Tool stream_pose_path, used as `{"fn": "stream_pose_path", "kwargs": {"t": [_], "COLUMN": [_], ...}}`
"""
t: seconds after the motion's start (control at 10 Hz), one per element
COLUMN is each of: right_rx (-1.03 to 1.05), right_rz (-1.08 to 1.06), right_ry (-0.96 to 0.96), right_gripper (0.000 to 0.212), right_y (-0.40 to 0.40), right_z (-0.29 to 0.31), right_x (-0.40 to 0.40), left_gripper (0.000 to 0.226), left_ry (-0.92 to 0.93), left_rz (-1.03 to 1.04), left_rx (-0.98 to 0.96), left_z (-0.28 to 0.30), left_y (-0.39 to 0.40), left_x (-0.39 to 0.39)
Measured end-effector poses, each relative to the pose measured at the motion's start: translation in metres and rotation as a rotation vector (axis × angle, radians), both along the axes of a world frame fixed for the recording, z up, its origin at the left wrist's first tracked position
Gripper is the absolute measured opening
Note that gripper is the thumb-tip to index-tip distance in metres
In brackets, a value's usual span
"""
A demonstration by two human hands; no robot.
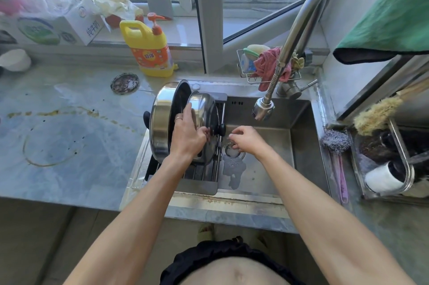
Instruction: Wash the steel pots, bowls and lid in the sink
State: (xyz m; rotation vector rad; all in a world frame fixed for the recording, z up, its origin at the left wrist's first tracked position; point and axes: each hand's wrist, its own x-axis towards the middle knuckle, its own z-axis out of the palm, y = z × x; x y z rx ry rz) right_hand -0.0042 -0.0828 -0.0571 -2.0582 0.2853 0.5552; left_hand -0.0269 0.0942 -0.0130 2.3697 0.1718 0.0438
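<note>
A large steel pot (pixel 160 120) stands on its side in the drying rack (pixel 197 182) over the left part of the sink (pixel 301 136). A steel lid (pixel 204 108) with a black knob (pixel 221 129) leans against the pot. My left hand (pixel 188 134) holds the lid, with fingers over its face and rim. My right hand (pixel 246 139) hovers over the sink drain (pixel 234 152) with curled fingers; whether it pinches anything is unclear. A puddle lies on the sink floor.
The faucet head (pixel 263 108) hangs over the basin. A yellow detergent bottle (pixel 148 48) stands on the counter behind the pot. A steel scourer (pixel 335 143) lies on the sink's right rim. A wire caddy (pixel 262 64) holds cloths and sponges. A utensil rack (pixel 394 168) stands at right.
</note>
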Motion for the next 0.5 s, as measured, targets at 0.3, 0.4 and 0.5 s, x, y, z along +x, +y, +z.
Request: {"fn": "stream_pose_path", "kwargs": {"t": [0.3,0.4,0.5], "right_rx": [0.047,0.075,0.067], "right_rz": [-0.038,-0.066,-0.071], "right_ry": [0.019,-0.014,-0.054], "right_gripper": [0.023,0.025,0.025], "right_y": [-0.004,-0.004,-0.004], "right_z": [0.003,0.003,0.004], "right_x": [-0.009,-0.010,-0.016], "left_gripper": [0.055,0.050,0.043], "left_ry": [0.019,-0.053,-0.179], "left_rz": [-0.075,-0.120,-0.182], "left_rx": [0.169,0.191,0.202], "left_z": [0.004,0.009,0.006], "left_y": [0.000,0.000,-0.002], "left_x": [-0.004,-0.007,-0.014]}}
